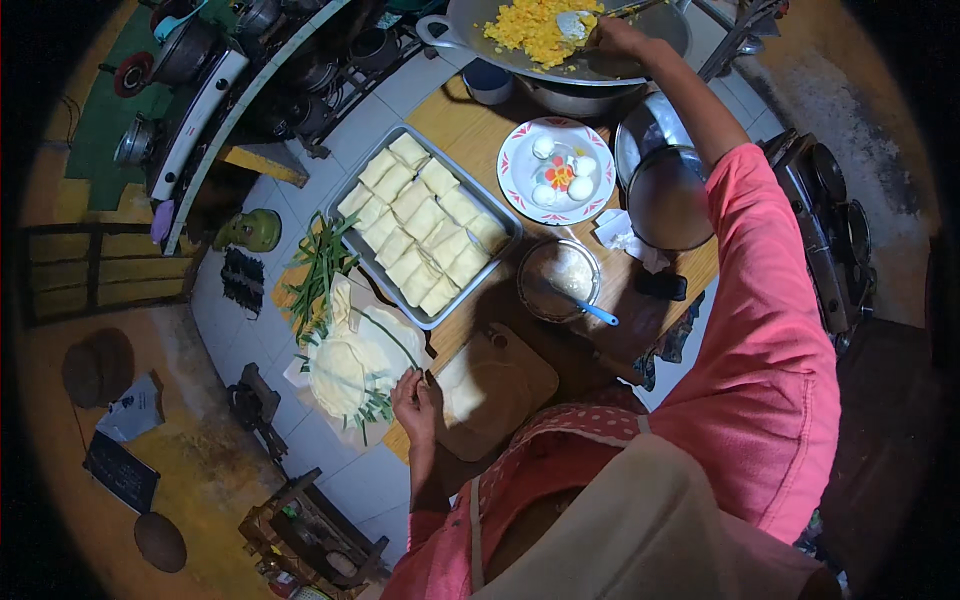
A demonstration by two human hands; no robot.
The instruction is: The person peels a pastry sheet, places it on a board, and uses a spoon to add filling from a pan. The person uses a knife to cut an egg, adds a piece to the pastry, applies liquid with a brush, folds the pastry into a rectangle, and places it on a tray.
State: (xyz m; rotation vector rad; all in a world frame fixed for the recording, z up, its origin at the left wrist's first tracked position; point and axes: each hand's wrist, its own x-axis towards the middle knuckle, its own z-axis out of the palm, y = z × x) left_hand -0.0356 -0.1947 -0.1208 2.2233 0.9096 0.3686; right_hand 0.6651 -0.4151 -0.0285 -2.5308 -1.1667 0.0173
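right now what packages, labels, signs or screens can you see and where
Dark flat booklet or slate: on the floor at lower left, rectangular, blackish with pale marks too small to tell.
Grey paper or packet: on the floor just above it, crumpled, grey-white.
Small black device: on the wooden table's right edge, oblong; whether it has a screen cannot be told.
No signs or lit screens show.

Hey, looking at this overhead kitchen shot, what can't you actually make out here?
Head view, all of it:
- Right hand in the wide grey metal pan of yellow filling: its grip on the spoon is too small and blurred.
- The pan's far rim: cut off by the top edge.
- Small glass bowl with the blue-handled spoon: contents blurred.
- Left hand by the pale folded wrapper: fingertip contact unclear.
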